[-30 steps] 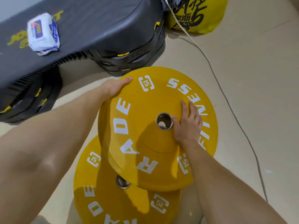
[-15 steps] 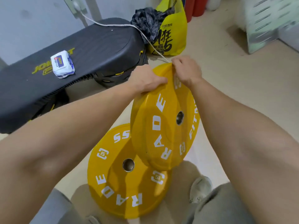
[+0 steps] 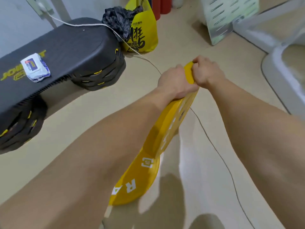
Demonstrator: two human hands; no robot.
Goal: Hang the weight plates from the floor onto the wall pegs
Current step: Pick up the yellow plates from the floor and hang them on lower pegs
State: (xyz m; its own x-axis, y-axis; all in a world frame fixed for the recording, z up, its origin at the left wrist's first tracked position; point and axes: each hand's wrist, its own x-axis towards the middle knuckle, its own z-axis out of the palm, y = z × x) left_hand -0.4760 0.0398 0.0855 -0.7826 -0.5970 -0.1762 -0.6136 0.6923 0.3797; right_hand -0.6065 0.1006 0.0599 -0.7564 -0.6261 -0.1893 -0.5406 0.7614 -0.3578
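Now both hands clamped on top rim, left hand (image 3: 175, 83), right hand (image 3: 206, 72), yellow weight plate (image 3: 168, 129) edge-on, 2nd plate (image 3: 132, 184) below.

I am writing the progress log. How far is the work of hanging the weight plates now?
Done: nothing is visibly hung; no wall pegs are in view. In hand: the left hand and right hand both grip the top rim of one yellow weight plate, held on edge. Left: carrying it to a peg, then the second yellow plate lying under it.
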